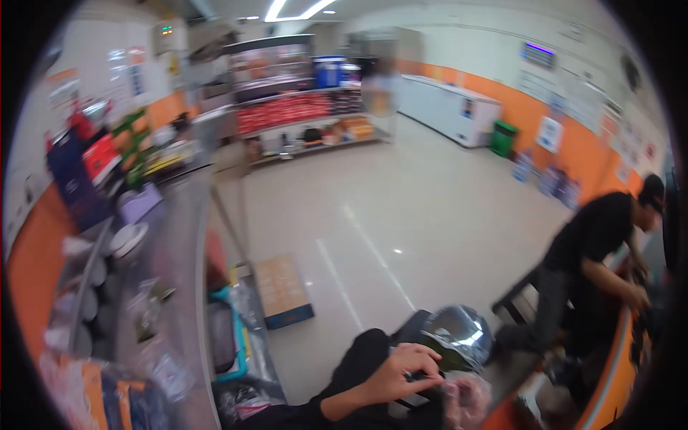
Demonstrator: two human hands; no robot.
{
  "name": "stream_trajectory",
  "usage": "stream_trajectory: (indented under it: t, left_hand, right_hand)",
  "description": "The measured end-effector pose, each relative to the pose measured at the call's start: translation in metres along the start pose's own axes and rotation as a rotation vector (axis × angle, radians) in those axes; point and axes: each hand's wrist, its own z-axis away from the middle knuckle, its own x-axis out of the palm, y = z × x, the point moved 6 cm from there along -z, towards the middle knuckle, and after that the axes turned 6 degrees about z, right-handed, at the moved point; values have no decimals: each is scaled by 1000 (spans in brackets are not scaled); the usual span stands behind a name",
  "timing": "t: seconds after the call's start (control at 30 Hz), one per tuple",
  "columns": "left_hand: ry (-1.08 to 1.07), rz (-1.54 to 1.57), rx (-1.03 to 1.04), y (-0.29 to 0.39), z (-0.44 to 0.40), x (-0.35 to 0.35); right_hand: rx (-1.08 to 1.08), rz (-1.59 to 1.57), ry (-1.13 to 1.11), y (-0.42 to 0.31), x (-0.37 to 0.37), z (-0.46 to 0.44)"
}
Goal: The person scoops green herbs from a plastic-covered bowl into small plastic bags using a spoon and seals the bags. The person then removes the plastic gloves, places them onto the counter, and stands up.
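My left hand (403, 374) reaches in from the bottom, out of a black sleeve, with thumb and fingertips pinched together. What they pinch, if anything, is too small to make out. Close beside those fingertips is my right hand (467, 400), blurred and curled, with what looks like thin clear plastic over it. Whatever it holds is hidden. Just beyond both hands lies a shiny, clear or silvery bag (462, 331). Something dark green and leaf-like (446, 357) shows at the bag's near side, next to my left fingers.
A steel counter (179, 251) with plastic bags runs along the left. A cardboard box (281, 287) stands on the floor near a turquoise-rimmed tray (233, 333). At right, a person in black (584, 244) bends over an orange-edged counter (609, 373). A white chest freezer (448, 111) stands at the back.
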Motion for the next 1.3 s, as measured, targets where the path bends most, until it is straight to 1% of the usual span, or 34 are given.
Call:
stream_trajectory:
  t: [0.13,0.17,0.27,0.37,0.47,0.57,0.67,0.7,0.77,0.8,0.83,0.87,0.9,0.93,1.0,1.03,1.07,1.13,1.17,1.23,1.27,1.3]
  left_hand:
    - [75,-165,11,25,15,-36]
    - [98,-199,6,30,19,-45]
    - [177,-266,25,41,22,-62]
    - [237,-306,14,50,23,-77]
    - [261,-275,2,55,21,-89]
    - [311,40,-193,44,26,-95]
    - [286,-20,-160,52,24,-109]
    - [322,-9,-184,57,25,-116]
    - [571,69,-99,53,35,-150]
    - [743,87,5,63,40,-172]
    - [945,53,50,75,49,-193]
    - [996,-110,204,93,56,-219]
    - [1226,-250,202,104,71,-241]
    - [1327,-391,293,121,83,-263]
    - [1639,-491,467,149,112,-301]
    - [1722,-518,556,158,123,-318]
    - [1801,-544,646,164,138,-333]
    - [1916,-832,592,156,178,-372]
    - [1961,-974,557,153,195,-388]
    - [2035,-1179,589,147,212,-401]
    - [2161,-1359,241,142,228,-408]
    - [2324,-1323,-167,137,238,-413]
  right_hand:
    - [-234,142,29,0,24,1]
    - [-284,61,-9,-6,26,-4]
    - [-204,-8,-89,8,38,-9]
    - [-535,491,31,11,51,1]
    - [-537,614,21,9,60,-7]
    - [-626,566,110,-4,61,-16]
    - [-71,-400,-350,-43,59,-54]
    - [-130,-435,-294,-50,57,-59]
    - [-254,-511,-186,-58,60,-67]
    - [-169,-543,-196,-51,64,-65]
    - [-77,-574,-212,-39,67,-59]
    - [21,-600,-233,-28,70,-54]
    - [-13,-539,-266,-21,71,-53]
    - [28,-554,-260,-9,75,-48]
    - [99,-584,-232,13,84,-38]
    - [59,-506,-261,15,84,-37]
    - [74,-488,-259,19,84,-34]
    - [103,-449,-245,28,88,-30]
    - [48,-380,-252,29,89,-31]
    - [-32,-220,-255,33,86,-30]
    - [-14,-114,-291,32,84,-30]
    - [-23,-72,-351,40,88,-30]
